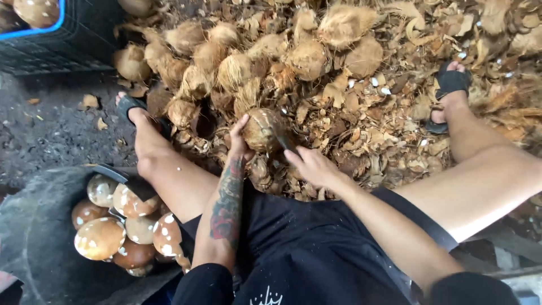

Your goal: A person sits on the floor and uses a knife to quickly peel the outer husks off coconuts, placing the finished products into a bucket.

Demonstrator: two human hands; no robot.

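Brown, hard and round, the coconut looks heavy; our left hand cups its side, our right hand closed around a blade.

We are seeing the blade blurring in the right hand at frame center, its shape unclear. The blue crate is running off the upper left edge, and the black tub off the lower left.

Black sleeves and black shorts are worn. A tattoo is seen above the left hand. Black sandals are worn.
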